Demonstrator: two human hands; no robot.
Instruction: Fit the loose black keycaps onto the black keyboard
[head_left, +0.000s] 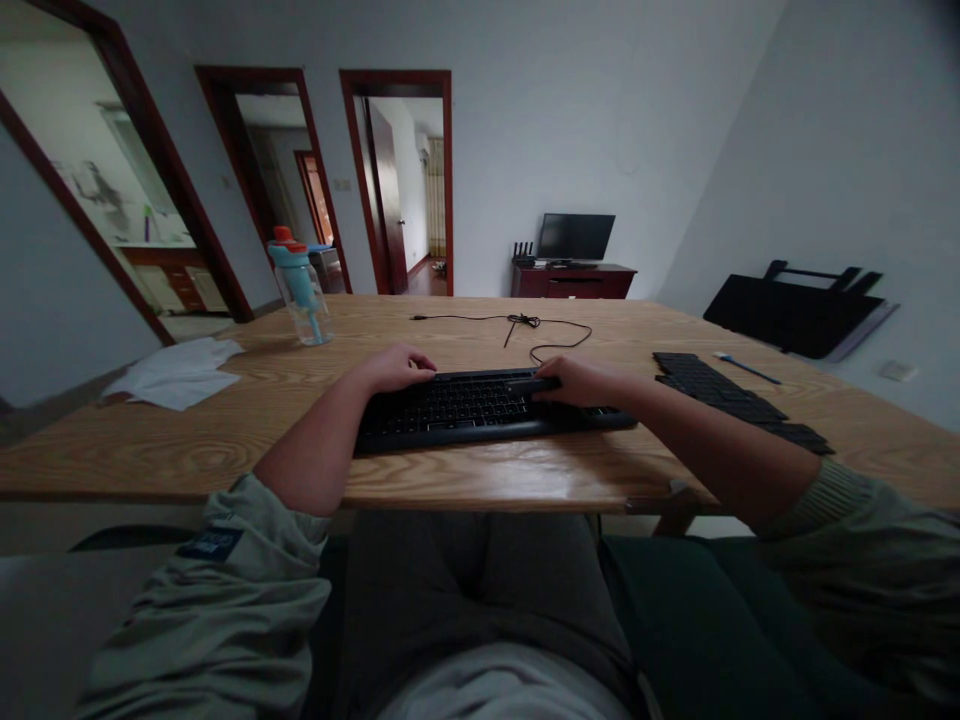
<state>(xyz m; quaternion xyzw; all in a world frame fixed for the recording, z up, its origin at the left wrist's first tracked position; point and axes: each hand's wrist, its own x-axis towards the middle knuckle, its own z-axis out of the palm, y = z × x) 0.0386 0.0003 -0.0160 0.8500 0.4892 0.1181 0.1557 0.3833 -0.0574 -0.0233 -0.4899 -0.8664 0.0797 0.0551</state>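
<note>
A black keyboard [472,432] lies flat near the table's front edge. Pale outlines show between the dark spots across its face, though the detail is too small to make out. My left hand [394,368] is at its far left edge, fingers bent and thumb near the rim, gripping it there. Over the right half, my right hand [574,380] is closed on a black oblong object [534,386], held low above the keys and pointing left. I cannot tell its exact kind. Several dark keycaps [712,390] lie together in rows on the table, right of the keyboard.
A black cable [480,318] with a tied bundle runs behind the keyboard. A blue-handled brush [750,370] lies beyond the keycaps. At the left stand a clear bottle [304,300] with an orange and blue lid and white tissues [180,372]. The wooden table [187,450] ends close to my lap.
</note>
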